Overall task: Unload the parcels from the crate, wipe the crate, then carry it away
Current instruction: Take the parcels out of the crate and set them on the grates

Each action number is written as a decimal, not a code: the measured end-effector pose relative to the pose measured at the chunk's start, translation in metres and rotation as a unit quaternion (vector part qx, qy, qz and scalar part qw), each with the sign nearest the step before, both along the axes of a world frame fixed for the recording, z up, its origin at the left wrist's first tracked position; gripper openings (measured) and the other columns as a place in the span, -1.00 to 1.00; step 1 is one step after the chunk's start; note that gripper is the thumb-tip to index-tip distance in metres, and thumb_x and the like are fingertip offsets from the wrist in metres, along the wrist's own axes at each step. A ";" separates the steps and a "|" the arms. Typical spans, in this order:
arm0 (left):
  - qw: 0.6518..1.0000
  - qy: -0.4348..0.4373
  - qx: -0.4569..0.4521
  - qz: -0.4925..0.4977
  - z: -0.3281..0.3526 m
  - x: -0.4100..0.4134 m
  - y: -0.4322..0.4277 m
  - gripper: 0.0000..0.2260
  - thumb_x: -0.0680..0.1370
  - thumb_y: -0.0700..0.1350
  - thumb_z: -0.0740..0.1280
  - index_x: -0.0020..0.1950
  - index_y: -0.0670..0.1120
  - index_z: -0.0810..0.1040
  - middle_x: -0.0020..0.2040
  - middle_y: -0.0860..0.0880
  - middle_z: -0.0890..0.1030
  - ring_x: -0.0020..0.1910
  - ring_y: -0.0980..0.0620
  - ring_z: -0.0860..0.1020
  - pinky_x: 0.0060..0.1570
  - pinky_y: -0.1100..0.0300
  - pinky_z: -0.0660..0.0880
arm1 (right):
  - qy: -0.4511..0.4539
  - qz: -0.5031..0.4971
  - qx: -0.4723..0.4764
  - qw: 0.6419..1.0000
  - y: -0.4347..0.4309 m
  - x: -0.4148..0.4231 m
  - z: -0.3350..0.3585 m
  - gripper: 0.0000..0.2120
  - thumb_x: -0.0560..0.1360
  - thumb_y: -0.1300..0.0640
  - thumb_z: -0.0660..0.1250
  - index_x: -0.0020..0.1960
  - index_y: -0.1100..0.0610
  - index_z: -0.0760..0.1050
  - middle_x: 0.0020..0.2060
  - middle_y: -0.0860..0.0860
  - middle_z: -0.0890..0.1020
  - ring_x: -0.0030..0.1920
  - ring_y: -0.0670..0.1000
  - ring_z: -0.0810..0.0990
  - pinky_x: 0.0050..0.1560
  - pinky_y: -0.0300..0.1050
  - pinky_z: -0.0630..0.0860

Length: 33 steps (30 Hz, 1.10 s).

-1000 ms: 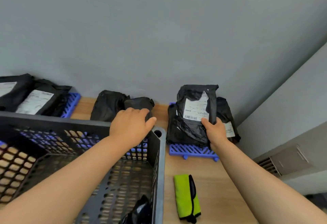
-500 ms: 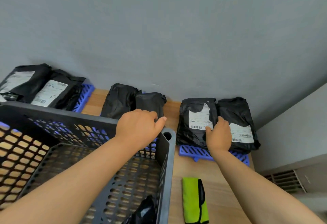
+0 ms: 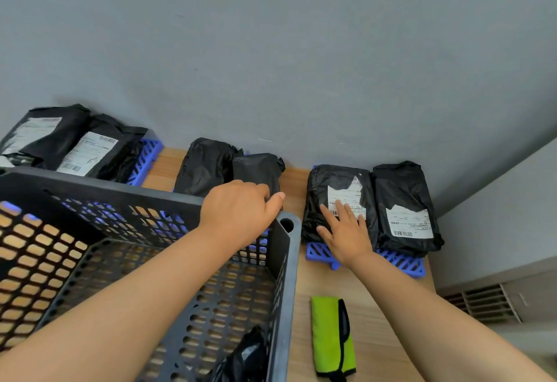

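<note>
A black perforated crate [image 3: 283, 276] fills the lower left of the wooden table. My left hand [image 3: 238, 216] grips its far right rim near the corner. One black parcel [image 3: 244, 360] lies in the crate's near right corner. To the right, my right hand [image 3: 343, 231] rests flat with straight fingers on a black labelled parcel [image 3: 334, 188] that lies on a blue pallet [image 3: 404, 264]. A second labelled parcel [image 3: 407, 210] lies beside it on the same pallet.
Two unlabelled black parcels [image 3: 223, 164] lean at the wall behind the crate. More labelled parcels [image 3: 75, 143] sit on another blue pallet [image 3: 144, 158] at the far left. A folded green cloth [image 3: 328, 336] lies right of the crate. A grey wall stands behind; a vent [image 3: 482, 303] at right.
My right hand laid the upright labelled parcel down flat on the blue pallet beside the other one, and its fingers have straightened on top. My left hand stayed on the crate rim.
</note>
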<state>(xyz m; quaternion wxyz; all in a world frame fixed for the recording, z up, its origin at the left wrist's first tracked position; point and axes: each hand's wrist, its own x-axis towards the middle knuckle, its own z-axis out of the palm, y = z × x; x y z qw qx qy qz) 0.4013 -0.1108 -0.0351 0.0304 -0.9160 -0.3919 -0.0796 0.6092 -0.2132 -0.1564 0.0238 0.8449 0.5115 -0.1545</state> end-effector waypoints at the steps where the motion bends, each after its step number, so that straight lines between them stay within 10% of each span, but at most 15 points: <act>1: 1.000 -0.001 0.002 -0.002 0.000 0.000 0.000 -0.59 0.60 0.19 -0.08 -0.28 0.03 0.35 -0.42 0.05 0.32 -0.31 0.05 0.36 -0.48 0.18 0.12 | 0.000 -0.004 0.020 1.000 0.000 -0.001 0.005 -0.47 0.63 -0.15 -0.03 0.55 -0.08 -0.04 0.55 0.06 -0.02 0.54 0.08 -0.12 0.50 0.10 -0.14; 10: 1.000 -0.002 -0.012 -0.008 -0.001 -0.004 -0.001 -0.54 0.60 0.20 -0.09 -0.16 -0.01 0.48 -0.29 0.02 0.51 -0.22 0.01 0.49 -0.38 0.14 0.27 | 0.026 0.030 0.272 0.961 0.007 -0.038 0.078 -0.62 0.61 0.05 0.16 0.41 0.06 0.36 0.39 0.06 0.38 0.38 0.11 0.30 0.37 0.01 0.17; 13: 0.997 -0.042 -0.024 -0.054 0.000 -0.013 -0.001 -0.44 0.55 0.24 -0.15 0.18 -0.01 0.51 0.05 0.00 0.59 0.09 -0.02 0.50 -0.02 0.08 0.37 | 0.076 0.039 0.346 0.934 0.015 -0.062 0.109 -0.63 0.58 0.06 0.13 0.34 0.10 0.43 0.26 0.06 0.49 0.27 0.11 0.42 0.29 0.05 0.32; 16: 0.988 -0.105 -0.005 -0.110 -0.002 -0.031 -0.016 -0.40 0.52 0.22 -0.02 0.41 -0.11 0.36 0.33 -0.07 0.46 0.37 -0.03 0.33 0.35 0.08 0.15 | 0.122 0.051 0.363 0.922 0.019 -0.086 0.130 -0.66 0.60 0.08 0.13 0.34 0.11 0.43 0.24 0.04 0.50 0.27 0.06 0.42 0.27 0.01 0.31; 21: 0.972 -0.183 -0.006 -0.149 -0.024 -0.086 -0.059 -0.43 0.47 0.14 0.20 0.36 -0.20 0.37 0.30 -0.14 0.44 0.35 -0.06 0.28 0.36 0.08 0.14 | 0.151 0.058 0.311 0.936 0.028 -0.118 0.136 -0.60 0.61 0.03 0.12 0.41 0.12 0.33 0.31 0.08 0.46 0.31 0.08 0.41 0.30 0.07 0.33; 33: 0.879 0.243 -0.369 -0.180 -0.069 -0.136 -0.124 0.04 0.33 0.36 0.38 0.54 -0.08 -0.14 0.51 -0.07 0.04 0.50 -0.10 -0.05 0.46 -0.08 -0.12 | 0.055 0.076 0.186 0.978 0.033 -0.131 0.129 -0.54 0.62 -0.12 0.02 0.37 0.14 0.35 0.25 0.12 0.51 0.27 0.16 0.44 0.15 0.01 0.41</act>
